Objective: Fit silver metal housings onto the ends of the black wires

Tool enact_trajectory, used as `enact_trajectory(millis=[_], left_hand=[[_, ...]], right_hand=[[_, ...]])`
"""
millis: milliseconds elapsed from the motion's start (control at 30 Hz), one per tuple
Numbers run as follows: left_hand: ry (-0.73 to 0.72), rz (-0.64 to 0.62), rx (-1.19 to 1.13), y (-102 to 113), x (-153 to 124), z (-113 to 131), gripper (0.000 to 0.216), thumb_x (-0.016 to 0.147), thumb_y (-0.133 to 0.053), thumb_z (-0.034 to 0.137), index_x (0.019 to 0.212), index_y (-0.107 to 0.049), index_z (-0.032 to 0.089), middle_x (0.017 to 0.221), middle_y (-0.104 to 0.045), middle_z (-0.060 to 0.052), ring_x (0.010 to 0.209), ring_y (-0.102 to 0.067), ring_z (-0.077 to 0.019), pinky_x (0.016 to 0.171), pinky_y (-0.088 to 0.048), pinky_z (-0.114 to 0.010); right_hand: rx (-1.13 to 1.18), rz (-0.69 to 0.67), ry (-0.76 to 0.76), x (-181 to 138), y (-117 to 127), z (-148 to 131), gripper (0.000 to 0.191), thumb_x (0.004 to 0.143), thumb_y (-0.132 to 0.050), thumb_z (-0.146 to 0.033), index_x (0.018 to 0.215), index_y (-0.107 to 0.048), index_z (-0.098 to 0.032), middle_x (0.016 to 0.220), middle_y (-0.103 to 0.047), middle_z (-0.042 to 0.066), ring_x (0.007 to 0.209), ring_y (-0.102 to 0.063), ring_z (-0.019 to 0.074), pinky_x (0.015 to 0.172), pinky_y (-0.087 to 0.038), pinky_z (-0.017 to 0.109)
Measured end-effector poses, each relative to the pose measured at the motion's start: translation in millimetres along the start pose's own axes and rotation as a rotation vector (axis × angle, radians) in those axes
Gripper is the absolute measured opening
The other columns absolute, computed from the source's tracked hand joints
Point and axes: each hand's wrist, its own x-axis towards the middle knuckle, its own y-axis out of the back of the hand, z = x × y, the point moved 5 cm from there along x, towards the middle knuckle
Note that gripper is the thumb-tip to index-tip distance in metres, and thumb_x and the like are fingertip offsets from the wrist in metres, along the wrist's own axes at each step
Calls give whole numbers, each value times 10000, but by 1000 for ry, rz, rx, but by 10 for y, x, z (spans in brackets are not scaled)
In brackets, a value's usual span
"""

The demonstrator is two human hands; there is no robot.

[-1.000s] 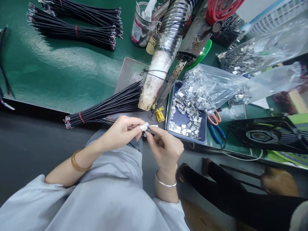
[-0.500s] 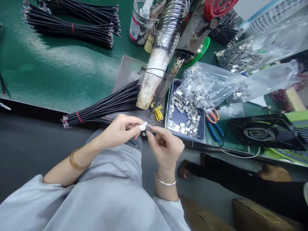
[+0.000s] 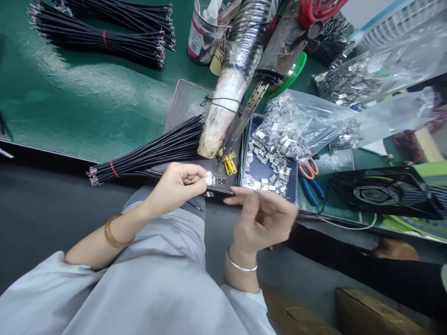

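Note:
My left hand (image 3: 179, 184) is closed in a pinch on a thin black cable whose end carries a small metal connector (image 3: 219, 180), held just over the table's front edge. My right hand (image 3: 263, 218) has come off it and hovers to the right with its fingers spread, holding nothing, close to the blue tray (image 3: 294, 187) of small metal shells (image 3: 268, 165). A tied bundle of black cables (image 3: 153, 152) lies just beyond my left hand on a grey mat (image 3: 185, 104).
A wrapped tool arm (image 3: 232, 88) slants down onto the mat. Clear bags of metal parts (image 3: 314, 121) lie right of it. Scissors (image 3: 309, 177), a black fan (image 3: 382, 193), a jar (image 3: 204, 30) and more cable bundles (image 3: 101, 39) sit on the green table. Another person's dark legs (image 3: 366, 274) are at lower right.
My right hand let go of the connector end and swung right toward the tray, fingers opening. My left hand kept its pinch on the cable.

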Motion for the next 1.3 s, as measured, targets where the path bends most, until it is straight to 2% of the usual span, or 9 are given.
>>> enact_trajectory(millis=[67, 167, 400, 600, 833, 1000, 1133, 1300], left_hand=[[-7, 32, 21, 5, 12, 12, 210, 770, -643, 294, 636, -674, 135, 543, -445, 35, 515, -354, -68, 470, -284, -193], [-18, 78, 52, 5, 22, 17, 225, 782, -639, 292, 615, -645, 141, 567, -492, 21, 540, -397, -79, 497, -329, -200], [-53, 184, 79, -37, 10, 7, 192, 802, -642, 284, 665, -641, 149, 555, -471, 38, 527, -386, -75, 498, -324, -200], [-63, 234, 92, -47, 14, 50, 195, 816, -631, 289, 690, -676, 146, 573, -525, 26, 536, -426, -82, 523, -376, -200], [-85, 264, 104, -29, -3, 107, 183, 824, -635, 274, 728, -720, 144, 573, -541, 24, 536, -435, -80, 497, -377, -181], [-89, 253, 124, -28, -21, 99, 207, 845, -628, 283, 748, -743, 141, 560, -550, 24, 522, -438, -79, 497, -379, -186], [-81, 222, 155, -39, -32, 69, 210, 852, -647, 292, 720, -728, 150, 557, -558, 22, 519, -447, -84, 506, -385, -198], [-58, 222, 152, -50, -36, 34, 270, 857, -686, 361, 671, -681, 166, 545, -537, 20, 550, -474, -104, 513, -398, -206]], right_hand=[[-84, -81, 104, -2, -86, -28, 142, 942, -670, -139, 1037, -650, -243, 930, -811, 16, 737, -797, 177, 623, -647, 276], [-157, -157, 192, 13, -208, -31, 138, 918, -701, -119, 952, -646, -240, 1017, -824, 47, 913, -809, 196, 773, -664, 294], [-225, -120, 269, 53, -303, -53, 175, 908, -701, -82, 942, -620, -233, 1004, -830, 63, 877, -814, 178, 758, -655, 247], [-133, -146, 159, 102, -319, -12, 171, 902, -689, -96, 909, -599, -241, 1050, -823, 59, 912, -811, 196, 759, -673, 302], [-129, -153, 133, 150, -310, -53, 176, 890, -709, -91, 919, -632, -246, 1055, -820, 50, 961, -805, 214, 803, -678, 342], [-137, -157, 144, 149, -295, -77, 171, 881, -724, -107, 887, -629, -249, 1073, -818, 48, 907, -806, 202, 782, -679, 326], [-147, -170, 169, 118, -281, -62, 193, 879, -713, -89, 873, -598, -244, 1062, -820, 65, 855, -807, 184, 751, -673, 293], [-167, -167, 188, 99, -272, -45, 182, 888, -709, -96, 915, -614, -248, 1050, -824, 62, 889, -812, 201, 754, -671, 295]])
